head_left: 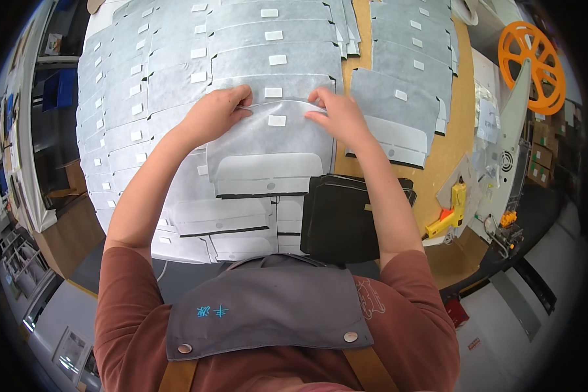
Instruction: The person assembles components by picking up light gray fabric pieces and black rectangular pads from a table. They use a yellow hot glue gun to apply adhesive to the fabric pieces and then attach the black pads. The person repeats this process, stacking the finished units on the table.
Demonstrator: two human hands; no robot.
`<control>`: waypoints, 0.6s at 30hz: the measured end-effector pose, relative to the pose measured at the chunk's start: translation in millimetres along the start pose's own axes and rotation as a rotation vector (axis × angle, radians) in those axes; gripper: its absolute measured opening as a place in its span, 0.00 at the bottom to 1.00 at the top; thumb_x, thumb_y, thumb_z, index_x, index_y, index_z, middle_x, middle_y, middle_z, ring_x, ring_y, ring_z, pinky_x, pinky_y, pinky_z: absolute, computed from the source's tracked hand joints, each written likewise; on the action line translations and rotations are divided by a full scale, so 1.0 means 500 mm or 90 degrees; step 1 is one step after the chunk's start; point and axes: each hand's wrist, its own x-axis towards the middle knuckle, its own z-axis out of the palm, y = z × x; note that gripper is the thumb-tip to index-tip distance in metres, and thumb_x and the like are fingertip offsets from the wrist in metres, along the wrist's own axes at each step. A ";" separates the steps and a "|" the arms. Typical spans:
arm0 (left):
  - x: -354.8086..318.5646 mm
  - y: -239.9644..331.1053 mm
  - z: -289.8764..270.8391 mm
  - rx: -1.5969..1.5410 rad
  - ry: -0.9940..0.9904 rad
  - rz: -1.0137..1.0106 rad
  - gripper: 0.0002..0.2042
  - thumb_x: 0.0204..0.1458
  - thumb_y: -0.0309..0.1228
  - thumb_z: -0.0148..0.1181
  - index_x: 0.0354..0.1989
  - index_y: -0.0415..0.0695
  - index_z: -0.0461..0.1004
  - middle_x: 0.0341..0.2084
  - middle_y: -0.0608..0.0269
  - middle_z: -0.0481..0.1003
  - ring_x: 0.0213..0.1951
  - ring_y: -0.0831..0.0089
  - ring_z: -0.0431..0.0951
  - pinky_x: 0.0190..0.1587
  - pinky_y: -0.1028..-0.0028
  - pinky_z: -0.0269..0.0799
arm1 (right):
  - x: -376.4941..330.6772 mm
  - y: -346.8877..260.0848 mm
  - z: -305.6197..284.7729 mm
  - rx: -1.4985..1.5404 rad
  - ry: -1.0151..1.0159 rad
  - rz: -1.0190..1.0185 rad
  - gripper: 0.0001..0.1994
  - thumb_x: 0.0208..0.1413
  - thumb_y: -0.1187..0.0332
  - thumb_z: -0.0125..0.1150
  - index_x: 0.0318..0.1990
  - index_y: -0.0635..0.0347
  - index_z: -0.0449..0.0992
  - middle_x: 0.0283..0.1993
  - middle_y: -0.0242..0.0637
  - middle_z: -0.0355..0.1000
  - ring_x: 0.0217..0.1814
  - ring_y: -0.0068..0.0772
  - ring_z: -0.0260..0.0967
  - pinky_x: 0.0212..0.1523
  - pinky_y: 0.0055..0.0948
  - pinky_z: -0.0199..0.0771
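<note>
My left hand (217, 116) and my right hand (340, 117) pinch the far edge of a grey-white fabric panel (255, 139), one at each side. The edge bows up slightly between them. A small white rectangular patch (277, 121) sits near that edge. Toward me the panel carries a pale flap-shaped piece (268, 166) with a grey dot and a black strip along its near side. Beneath and beyond it lie overlapping panels (248, 48) of the same kind, each with a white patch. My fingertips partly hide the gripped edge.
A stack of black sheets (338, 225) lies by my right forearm. More panels (400, 81) overlap on the tan tabletop (464, 98) at right. A yellow glue gun (452, 212) rests at the right edge, near a machine with an orange wheel (532, 67). Shelves (59, 98) stand at left.
</note>
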 end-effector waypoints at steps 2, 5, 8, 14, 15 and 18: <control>0.007 -0.002 0.004 0.005 0.059 0.037 0.09 0.56 0.27 0.61 0.41 0.42 0.68 0.33 0.53 0.76 0.37 0.56 0.78 0.39 0.62 0.72 | 0.003 -0.003 -0.006 0.003 0.007 -0.013 0.10 0.54 0.60 0.68 0.37 0.55 0.79 0.40 0.33 0.80 0.43 0.40 0.77 0.45 0.41 0.72; 0.036 -0.008 -0.004 0.034 0.117 0.022 0.10 0.56 0.27 0.61 0.43 0.44 0.68 0.36 0.54 0.76 0.39 0.55 0.79 0.41 0.62 0.74 | 0.034 -0.026 -0.034 -0.048 0.078 0.028 0.09 0.55 0.61 0.67 0.39 0.54 0.80 0.40 0.32 0.79 0.44 0.40 0.76 0.46 0.41 0.73; 0.061 -0.012 0.005 0.107 0.162 -0.002 0.12 0.56 0.27 0.61 0.47 0.45 0.68 0.42 0.56 0.75 0.41 0.54 0.79 0.43 0.62 0.75 | 0.087 -0.018 -0.043 -0.199 0.108 -0.044 0.11 0.54 0.59 0.68 0.39 0.52 0.79 0.40 0.31 0.78 0.47 0.39 0.75 0.47 0.41 0.72; 0.094 -0.027 -0.002 0.199 0.070 -0.038 0.15 0.55 0.28 0.62 0.49 0.45 0.68 0.44 0.55 0.73 0.45 0.54 0.78 0.47 0.60 0.75 | 0.127 -0.022 -0.050 -0.185 -0.010 0.059 0.18 0.48 0.54 0.73 0.40 0.50 0.75 0.43 0.32 0.74 0.53 0.37 0.70 0.49 0.41 0.71; 0.101 -0.048 -0.008 0.201 0.058 -0.002 0.14 0.54 0.28 0.62 0.48 0.44 0.68 0.44 0.55 0.73 0.45 0.54 0.78 0.47 0.60 0.75 | 0.132 -0.020 -0.052 -0.174 -0.024 0.048 0.18 0.48 0.54 0.74 0.40 0.51 0.75 0.43 0.32 0.74 0.53 0.38 0.70 0.49 0.41 0.71; 0.102 -0.052 -0.021 0.215 0.067 0.067 0.14 0.54 0.28 0.62 0.47 0.43 0.68 0.42 0.54 0.75 0.44 0.54 0.78 0.48 0.61 0.74 | 0.141 0.006 -0.056 -0.149 -0.030 -0.018 0.17 0.48 0.55 0.74 0.39 0.51 0.75 0.43 0.34 0.74 0.53 0.40 0.70 0.50 0.41 0.71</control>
